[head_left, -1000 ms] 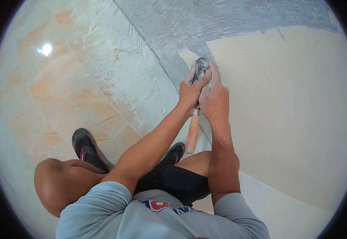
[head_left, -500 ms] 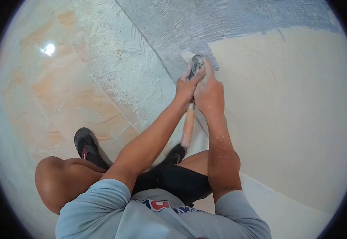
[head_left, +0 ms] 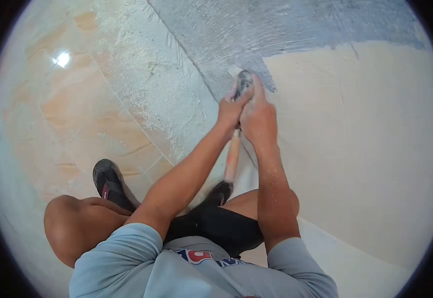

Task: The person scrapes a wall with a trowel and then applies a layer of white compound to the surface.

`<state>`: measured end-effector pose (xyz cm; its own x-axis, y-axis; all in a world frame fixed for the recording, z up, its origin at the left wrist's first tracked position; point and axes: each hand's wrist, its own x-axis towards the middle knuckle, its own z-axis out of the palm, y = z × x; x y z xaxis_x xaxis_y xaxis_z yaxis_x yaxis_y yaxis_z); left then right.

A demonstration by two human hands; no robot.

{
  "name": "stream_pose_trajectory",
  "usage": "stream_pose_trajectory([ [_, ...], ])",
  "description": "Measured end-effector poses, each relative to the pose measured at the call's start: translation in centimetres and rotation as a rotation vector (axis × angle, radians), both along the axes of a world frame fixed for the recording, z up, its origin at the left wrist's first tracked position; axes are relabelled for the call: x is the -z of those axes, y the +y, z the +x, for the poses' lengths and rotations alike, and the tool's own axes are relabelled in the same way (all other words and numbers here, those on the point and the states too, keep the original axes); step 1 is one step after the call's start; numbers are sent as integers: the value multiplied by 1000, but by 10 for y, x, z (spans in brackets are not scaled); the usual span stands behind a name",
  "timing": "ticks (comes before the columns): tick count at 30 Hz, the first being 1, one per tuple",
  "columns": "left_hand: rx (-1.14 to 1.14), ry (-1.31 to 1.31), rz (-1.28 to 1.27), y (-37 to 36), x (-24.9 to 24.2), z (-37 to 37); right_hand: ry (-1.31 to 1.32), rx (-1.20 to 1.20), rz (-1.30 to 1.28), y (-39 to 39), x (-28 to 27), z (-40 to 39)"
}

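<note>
While both hands grip it: trowel (head_left: 243, 82) grey, plaster-caked blade, wooden handle.

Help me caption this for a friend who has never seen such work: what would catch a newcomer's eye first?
At the centre, the left hand and right hand clasp a scraper with a wooden handle, its head pressed against the wall. The wall itself splits sharply: bare grey surface above, cream coating to the right. On the left, pale dust lies across the glossy floor tiles.
</note>
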<state>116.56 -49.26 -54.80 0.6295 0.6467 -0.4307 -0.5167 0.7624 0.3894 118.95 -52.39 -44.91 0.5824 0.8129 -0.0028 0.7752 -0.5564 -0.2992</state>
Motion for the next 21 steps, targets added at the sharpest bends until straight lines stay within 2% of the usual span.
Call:
stream_pose_trajectory([
  [3, -83, -14, -63, -5, -18, -1, 67, 53, -52, -5, -8, -2],
  [6, 41, 8, -9, 13, 11, 1, 4, -10, -61, 9, 7, 3],
  [7, -69, -108, -36, 14, 18, 4, 37, -26, -45, 14, 12, 5],
  [10, -22, -50, -7, 23, 21, -1, 96, 22, -86, 18, 13, 1],
  [12, -30, -10, 11, 17, 8, -3, 97, 56, -91, 16, 3, -1],
  [13, -59, -101, -19, 10, 7, 0, 95, 80, -107, 12, -5, -2],
  [16, 51, -25, -90, -1, -20, -14, 97, 82, -146, -6, -11, -1],
  [18, 31, -49, -122, -14, -19, -12, 30, -50, -28, -20, -14, -2],
  [21, 84, -60, -113, -28, -8, -7, 92, 61, -168, -37, -34, -13],
])
